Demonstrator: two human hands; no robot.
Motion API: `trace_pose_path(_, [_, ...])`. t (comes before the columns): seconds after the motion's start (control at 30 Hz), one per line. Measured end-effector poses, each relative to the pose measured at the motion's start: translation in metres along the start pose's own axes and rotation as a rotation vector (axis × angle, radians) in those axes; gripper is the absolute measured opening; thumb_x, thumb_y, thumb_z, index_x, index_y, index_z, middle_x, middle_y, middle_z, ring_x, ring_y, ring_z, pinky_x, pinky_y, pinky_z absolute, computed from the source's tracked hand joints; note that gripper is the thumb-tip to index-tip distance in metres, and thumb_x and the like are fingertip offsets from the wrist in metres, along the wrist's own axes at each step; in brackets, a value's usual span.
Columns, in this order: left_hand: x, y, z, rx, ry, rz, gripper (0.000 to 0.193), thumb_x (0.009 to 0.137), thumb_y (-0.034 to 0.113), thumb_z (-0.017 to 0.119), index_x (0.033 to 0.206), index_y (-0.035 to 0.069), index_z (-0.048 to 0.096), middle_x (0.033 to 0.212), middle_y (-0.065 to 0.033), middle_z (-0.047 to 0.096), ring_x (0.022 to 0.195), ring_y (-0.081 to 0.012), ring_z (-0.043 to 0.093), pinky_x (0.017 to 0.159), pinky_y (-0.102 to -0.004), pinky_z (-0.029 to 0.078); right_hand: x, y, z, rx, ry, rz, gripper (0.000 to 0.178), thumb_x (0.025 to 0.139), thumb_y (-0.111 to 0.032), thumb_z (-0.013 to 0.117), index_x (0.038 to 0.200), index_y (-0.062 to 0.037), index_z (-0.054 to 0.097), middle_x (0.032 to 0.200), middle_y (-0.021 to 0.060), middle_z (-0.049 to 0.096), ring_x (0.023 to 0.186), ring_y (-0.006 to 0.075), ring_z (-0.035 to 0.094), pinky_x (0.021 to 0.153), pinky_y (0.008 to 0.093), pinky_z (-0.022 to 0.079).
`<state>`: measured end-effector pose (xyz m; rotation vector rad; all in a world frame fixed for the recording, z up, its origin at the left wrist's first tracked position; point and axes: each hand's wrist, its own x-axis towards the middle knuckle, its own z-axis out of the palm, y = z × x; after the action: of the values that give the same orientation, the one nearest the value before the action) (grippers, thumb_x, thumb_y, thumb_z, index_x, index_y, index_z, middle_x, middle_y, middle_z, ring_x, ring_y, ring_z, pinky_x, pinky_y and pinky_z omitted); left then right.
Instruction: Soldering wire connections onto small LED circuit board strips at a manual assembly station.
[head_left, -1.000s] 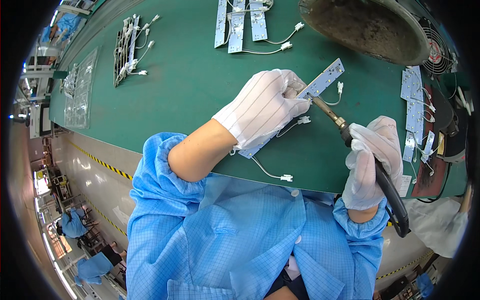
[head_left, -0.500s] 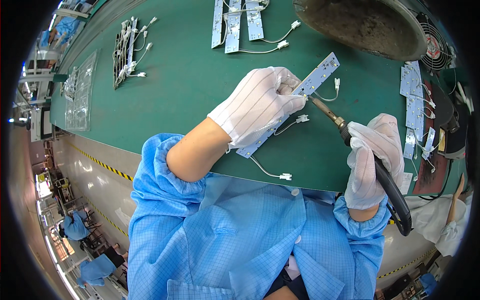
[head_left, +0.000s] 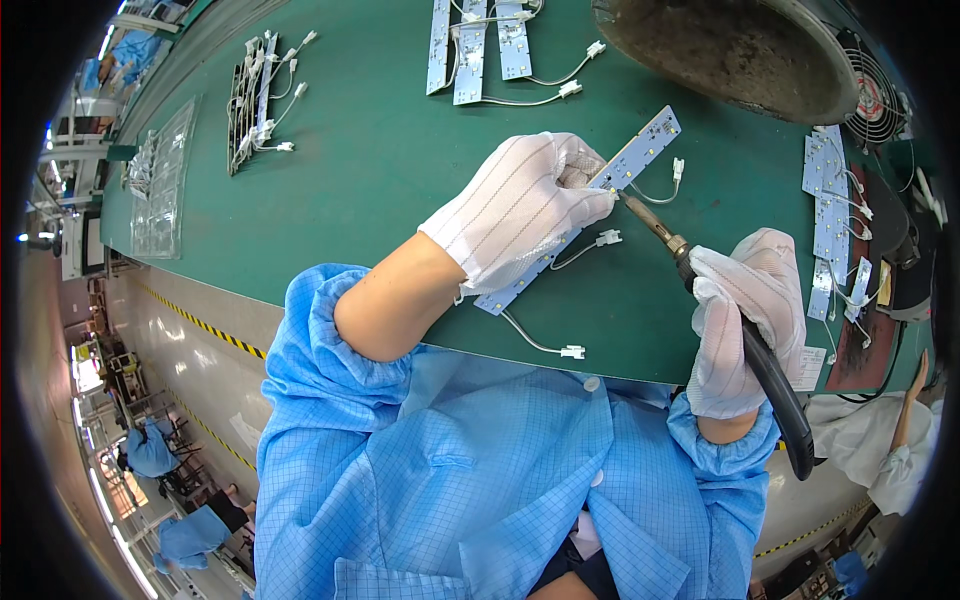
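In a white striped glove, my left hand (head_left: 525, 215) is closed on a long pale-blue LED circuit board (head_left: 640, 152). The strip lies slanted on the green bench, its middle hidden under my fingers. Short white leads with connectors (head_left: 608, 238) come off its right side. My right hand (head_left: 748, 320), gloved too, grips a soldering iron (head_left: 765, 370) with a black handle. The iron's tip (head_left: 628, 199) points up and left and is at the board's edge, right by my left fingertips. Whether it touches the board I cannot make out.
More LED boards (head_left: 468, 60) with leads lie at the far middle, and a stack of boards (head_left: 250, 110) stands far left beside a clear plastic tray (head_left: 165, 190). A dark fume hood (head_left: 725, 55) overhangs the far right. Further boards (head_left: 828, 210) lie at right near a fan (head_left: 875, 95).
The soldering iron's rear end has swung slightly to the left and my right hand has shifted a little. My left hand and the board stay almost where they were.
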<state>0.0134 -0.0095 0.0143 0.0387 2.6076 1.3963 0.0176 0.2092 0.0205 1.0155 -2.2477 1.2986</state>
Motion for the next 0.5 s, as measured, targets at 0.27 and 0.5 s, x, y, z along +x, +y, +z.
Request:
trace_pose_path(0.27, [-0.003,0.02,-0.029,0.371,-0.24,-0.009,0.049,0.081,0.039,0.066,0.096,-0.008,0.063,0.072,-0.019,0.061,0.073,-0.0301,0.063,0.066,-0.0347,0.049,0.0,0.013,-0.017,0.122,0.085,-0.01,0.009,0.084,0.0,0.051,0.091,0.001,0.057,0.082,0.0171,0.062,0.068,0.026,0.056,0.067,0.0375,0.047])
trace_pose_path(0.5, [0.015,0.024,0.007,0.61,0.149,0.008,0.045,0.079,0.037,0.068,0.101,-0.002,0.059,0.091,-0.0197,0.063,0.082,-0.0356,0.064,0.073,-0.0411,0.051,-0.003,0.013,-0.02,-0.092,0.031,-0.119,0.021,0.089,0.008,0.049,0.108,-0.0015,0.048,0.098,0.0186,0.059,0.08,0.0267,0.06,0.075,0.0408,0.052])
